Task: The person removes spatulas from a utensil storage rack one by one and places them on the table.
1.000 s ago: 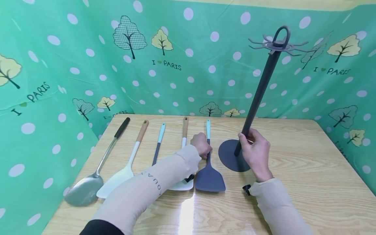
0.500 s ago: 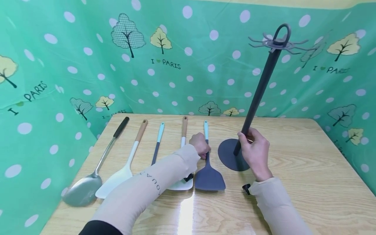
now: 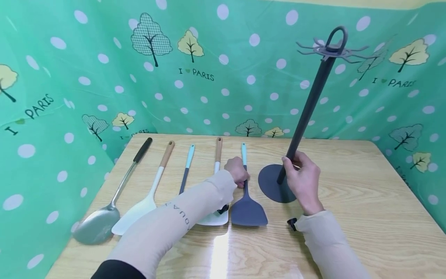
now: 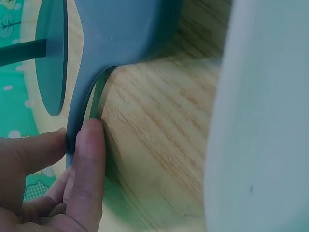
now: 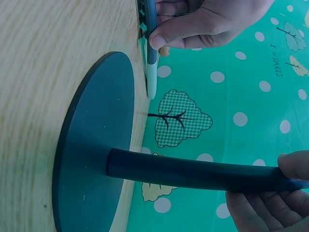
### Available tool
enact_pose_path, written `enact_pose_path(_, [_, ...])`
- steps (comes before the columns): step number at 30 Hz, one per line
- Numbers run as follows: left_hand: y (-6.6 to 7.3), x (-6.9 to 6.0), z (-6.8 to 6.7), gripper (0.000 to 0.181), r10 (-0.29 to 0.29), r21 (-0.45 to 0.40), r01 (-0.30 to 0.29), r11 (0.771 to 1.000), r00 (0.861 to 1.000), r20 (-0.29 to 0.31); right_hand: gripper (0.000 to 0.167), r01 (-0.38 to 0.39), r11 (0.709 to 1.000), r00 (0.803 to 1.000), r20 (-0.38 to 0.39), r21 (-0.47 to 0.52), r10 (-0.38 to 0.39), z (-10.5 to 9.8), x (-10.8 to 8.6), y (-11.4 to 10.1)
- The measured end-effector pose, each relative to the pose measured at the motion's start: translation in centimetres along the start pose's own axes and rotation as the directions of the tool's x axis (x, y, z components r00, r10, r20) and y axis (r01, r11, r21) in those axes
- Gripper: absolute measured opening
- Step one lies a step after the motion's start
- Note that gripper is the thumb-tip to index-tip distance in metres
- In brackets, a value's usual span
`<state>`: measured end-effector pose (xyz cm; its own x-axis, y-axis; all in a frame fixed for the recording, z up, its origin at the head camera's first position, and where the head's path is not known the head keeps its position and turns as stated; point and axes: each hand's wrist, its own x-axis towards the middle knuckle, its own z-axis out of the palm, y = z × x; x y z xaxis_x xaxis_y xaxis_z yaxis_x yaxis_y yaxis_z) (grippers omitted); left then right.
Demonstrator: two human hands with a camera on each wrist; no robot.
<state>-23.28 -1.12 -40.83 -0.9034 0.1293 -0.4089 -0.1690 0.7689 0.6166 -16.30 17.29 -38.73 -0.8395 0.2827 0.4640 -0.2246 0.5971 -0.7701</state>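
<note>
My left hand (image 3: 237, 171) pinches the shaft of a dark grey spatula (image 3: 249, 211) with a light blue handle end. In the left wrist view, thumb and fingers (image 4: 90, 159) close on its neck, and the broad blade sits near the wood surface. My right hand (image 3: 304, 180) grips the lower post of a black utensil stand (image 3: 308, 106), whose round base (image 5: 96, 140) rests on the table just right of the spatula. At the top of the stand is a ring of bare hooks (image 3: 329, 51) with a loop above.
Left of the spatula, on the wooden table (image 3: 366, 186), lie a white turner (image 3: 218, 155) with a wooden handle, a blue-handled utensil (image 3: 188, 159) partly behind my sleeve, another white turner (image 3: 153, 190) and a steel wok spatula (image 3: 99, 224). A green patterned cloth (image 3: 223, 97) hangs behind.
Between one second and half a second ago, the spatula's handle end shifted slightly left in my left hand. Since then both hands have hardly moved; the view has shifted a little.
</note>
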Motion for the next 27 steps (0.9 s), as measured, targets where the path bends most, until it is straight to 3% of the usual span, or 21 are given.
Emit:
enact_pose_path(6, [0.0,-0.5,-0.1,0.025,0.019,0.058,-0.019,0.998,1.000,0.003,0.020,0.015,1.000,1.000,-0.002,0.007,-0.015,0.1,-0.1,0.0])
enact_pose_path(10, [0.2,-1.0,-1.0,0.027,0.093,0.164,-0.093,0.982,0.996,0.006,0.019,0.020,1.000,1.000,-0.003,0.007,-0.020,0.2,-0.1,-0.1])
enact_pose_path(13, [0.4,-1.5,-1.8,0.027,0.155,0.196,-0.152,0.969,0.988,0.002,0.018,0.012,1.000,1.000,0.000,-0.007,-0.012,0.1,0.0,-0.1])
enact_pose_path(18, [0.5,-2.4,-3.1,0.032,0.236,0.211,-0.229,0.950,0.972,-0.008,0.020,-0.016,1.000,0.999,0.037,-0.015,0.017,0.0,0.2,-0.1])
enact_pose_path(24, [0.5,-4.1,-4.3,0.046,0.285,0.178,-0.281,0.943,0.959,0.006,0.020,-0.041,0.999,0.997,0.072,-0.018,0.042,-0.2,0.2,-0.3])
enact_pose_path(27, [0.4,-5.3,-4.8,0.036,0.323,0.176,-0.316,0.932,0.946,-0.016,0.023,-0.052,0.998,0.992,0.115,-0.033,0.056,-0.3,0.1,-0.3])
